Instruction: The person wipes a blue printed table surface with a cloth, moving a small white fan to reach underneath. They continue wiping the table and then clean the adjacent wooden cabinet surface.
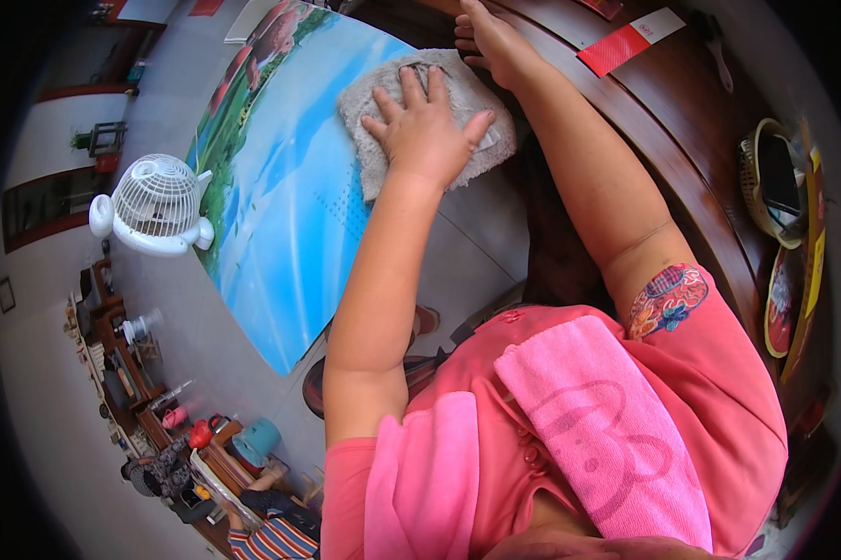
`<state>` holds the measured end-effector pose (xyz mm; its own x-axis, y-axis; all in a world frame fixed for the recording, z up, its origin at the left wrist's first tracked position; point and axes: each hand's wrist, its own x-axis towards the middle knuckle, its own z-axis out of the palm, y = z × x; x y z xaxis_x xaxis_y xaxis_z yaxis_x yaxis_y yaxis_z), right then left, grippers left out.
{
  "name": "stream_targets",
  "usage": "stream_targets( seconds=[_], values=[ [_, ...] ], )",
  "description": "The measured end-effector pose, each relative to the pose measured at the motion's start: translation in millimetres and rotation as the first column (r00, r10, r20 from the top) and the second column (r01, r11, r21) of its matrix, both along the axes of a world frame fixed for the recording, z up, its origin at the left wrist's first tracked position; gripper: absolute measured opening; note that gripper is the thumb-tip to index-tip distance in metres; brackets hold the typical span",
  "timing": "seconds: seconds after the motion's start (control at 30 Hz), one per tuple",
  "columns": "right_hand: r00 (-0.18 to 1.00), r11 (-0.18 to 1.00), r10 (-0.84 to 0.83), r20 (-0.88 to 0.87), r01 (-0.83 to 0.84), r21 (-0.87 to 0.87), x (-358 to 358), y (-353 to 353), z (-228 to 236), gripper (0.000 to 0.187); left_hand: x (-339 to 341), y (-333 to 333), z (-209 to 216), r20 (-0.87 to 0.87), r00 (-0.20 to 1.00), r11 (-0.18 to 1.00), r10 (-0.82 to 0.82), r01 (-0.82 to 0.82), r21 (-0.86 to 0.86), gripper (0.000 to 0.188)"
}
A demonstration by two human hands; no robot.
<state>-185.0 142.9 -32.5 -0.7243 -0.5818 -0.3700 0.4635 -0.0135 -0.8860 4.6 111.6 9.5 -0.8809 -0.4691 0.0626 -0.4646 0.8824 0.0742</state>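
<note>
My left hand (425, 135) lies flat with fingers spread on a folded grey fluffy cloth (374, 98). A pale, shiny patch shows on the cloth beside my thumb. The cloth overlaps the right edge of a large glossy sheet (290, 187) printed with blue sky, green grass and pink birds. My right hand (497, 42) is at the top, beyond the cloth and beside the dark wooden furniture. Its fingers are stretched out to the left, with nothing visible in them; what lies under it cannot be made out. A pink towel (598, 420) hangs over my shoulders.
A white caged fan (159, 201) stands left of the sheet. Dark wooden furniture (644, 140) on the right bears a red and white card (630, 42) and a brush (717, 56). A basket (752, 177) holds a phone-like dark object. Other people (276, 532) sit at lower left.
</note>
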Motion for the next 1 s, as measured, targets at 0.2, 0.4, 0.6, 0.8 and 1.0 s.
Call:
stream_targets(
  seconds=[0.2, 0.4, 0.6, 0.8, 1.0],
  values=[
    [1.0, 1.0, -0.025, -0.015, 0.025, 0.015, 6, 2, 4, 0.07, -19, -2, -5, -0.038, 0.999, 0.999, 0.026, -0.027, -0.023, 0.093],
    [1.0, 0.999, -0.018, -0.018, 0.019, 0.047, -3, -1, -8, 0.07, -29, -8, -9, -0.071, 0.996, 0.998, 0.058, -0.06, -0.033, 0.09],
    [0.998, 0.995, -0.067, -0.021, 0.069, 0.077, -5, 0, -11, 0.064, -1, -2, -4, -0.044, 0.999, 0.999, 0.021, -0.022, -0.023, 0.086],
    [0.998, 0.997, -0.063, 0.003, 0.063, 0.05, -8, 7, -14, 0.053, 47, 15, 2, 0.011, 1.0, 1.0, -0.01, 0.01, 0.009, 0.085],
    [0.998, 0.997, -0.062, 0.01, 0.061, 0.038, -1, 6, -6, 0.055, 56, 19, 4, 0.021, 1.0, 1.0, 0.003, -0.003, 0.013, 0.083]
  ],
)
